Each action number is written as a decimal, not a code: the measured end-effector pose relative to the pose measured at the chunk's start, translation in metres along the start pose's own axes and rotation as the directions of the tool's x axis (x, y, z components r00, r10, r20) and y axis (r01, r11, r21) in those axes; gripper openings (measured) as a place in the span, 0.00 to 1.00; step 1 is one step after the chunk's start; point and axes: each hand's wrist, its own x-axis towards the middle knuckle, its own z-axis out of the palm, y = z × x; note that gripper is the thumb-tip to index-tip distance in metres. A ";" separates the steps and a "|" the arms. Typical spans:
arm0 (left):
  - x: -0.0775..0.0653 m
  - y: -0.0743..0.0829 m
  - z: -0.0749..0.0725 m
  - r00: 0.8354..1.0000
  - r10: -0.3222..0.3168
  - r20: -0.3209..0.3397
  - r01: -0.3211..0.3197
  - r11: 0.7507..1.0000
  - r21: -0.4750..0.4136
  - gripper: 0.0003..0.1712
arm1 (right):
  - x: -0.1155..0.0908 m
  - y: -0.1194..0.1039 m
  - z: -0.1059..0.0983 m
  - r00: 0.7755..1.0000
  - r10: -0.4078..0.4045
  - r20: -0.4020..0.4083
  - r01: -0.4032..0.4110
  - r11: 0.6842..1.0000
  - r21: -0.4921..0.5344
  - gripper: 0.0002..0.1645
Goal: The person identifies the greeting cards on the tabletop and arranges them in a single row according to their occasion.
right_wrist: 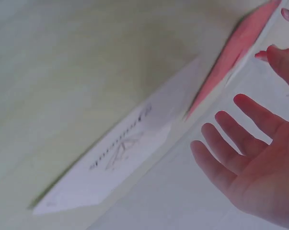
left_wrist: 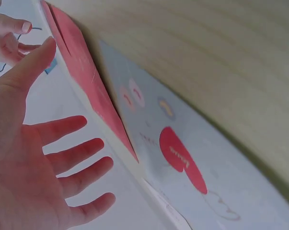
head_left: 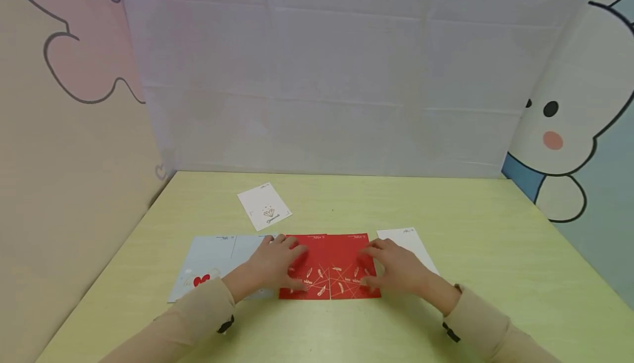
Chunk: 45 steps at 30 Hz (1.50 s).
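Two red cards (head_left: pixel 348 253) with pale feather prints lie edge to edge on the table. My left hand (head_left: pixel 274 263) hovers over the left red card's outer side, partly hiding a light blue card (head_left: pixel 247 246). On the other side, my right hand (head_left: pixel 396 268) is over the right red card's outer edge and hides part of a white card (head_left: pixel 408 239). Both wrist views show spread fingers; the left hand (left_wrist: pixel 43 172) and right hand (right_wrist: pixel 259 158) hold nothing. Whether fingertips touch the red cards, I cannot tell.
Left of my left hand lies another light blue card (head_left: pixel 208 258) with red hearts, beside the first. A tilted white card (head_left: pixel 261 204) with a diamond drawing is farther back. The pale yellow-green table (head_left: pixel 470 214) ends at a white sheet (head_left: pixel 317 77).
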 end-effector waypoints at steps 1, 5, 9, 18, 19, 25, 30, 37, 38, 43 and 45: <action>0.000 -0.002 -0.003 1.000 -0.006 -0.013 0.006 1.000 -0.012 0.43 | 0.000 0.003 -0.005 1.000 0.007 -0.021 -0.007 1.000 0.020 0.31; 0.001 -0.015 -0.012 0.995 -0.069 -0.077 0.057 0.988 -0.142 0.40 | 0.001 0.016 -0.024 0.991 0.009 -0.132 0.006 0.993 0.114 0.28; 0.004 -0.037 -0.017 0.974 -0.188 -0.124 0.112 0.882 -0.457 0.34 | 0.006 0.027 -0.037 0.983 0.054 -0.175 -0.005 0.963 0.270 0.25; 0.007 -0.082 -0.025 0.887 -0.449 0.109 0.249 0.266 -0.931 0.36 | 0.034 0.037 -0.049 0.983 0.181 -0.027 -0.133 0.807 0.575 0.27; 0.008 -0.086 -0.026 0.877 -0.462 0.132 0.256 0.215 -0.942 0.36 | 0.038 0.037 -0.050 0.982 0.188 -0.004 -0.147 0.780 0.608 0.27; 0.007 -0.101 -0.024 0.811 -0.525 0.259 0.288 -0.027 -0.957 0.40 | 0.066 0.034 -0.052 0.971 0.218 0.103 -0.220 0.630 0.745 0.27; 0.007 -0.107 -0.023 0.780 -0.549 0.300 0.295 -0.100 -0.950 0.42 | 0.090 0.031 -0.049 0.953 0.264 0.148 -0.272 0.534 0.800 0.27; 0.008 -0.109 -0.023 0.761 -0.558 0.332 0.330 -0.108 -0.938 0.42 | 0.116 0.026 -0.039 0.935 0.300 0.192 -0.314 0.438 0.842 0.29; 0.008 -0.109 -0.023 0.757 -0.560 0.335 0.334 -0.109 -0.936 0.42 | 0.119 0.024 -0.038 0.930 0.308 0.199 -0.322 0.428 0.845 0.29; 0.009 -0.110 -0.023 0.752 -0.561 0.346 0.353 -0.100 -0.930 0.43 | 0.136 0.018 -0.029 0.912 0.336 0.234 -0.357 0.375 0.856 0.28; 0.009 -0.110 -0.023 0.750 -0.562 0.348 0.356 -0.100 -0.929 0.43 | 0.142 0.014 -0.026 0.910 0.336 0.243 -0.362 0.356 0.861 0.27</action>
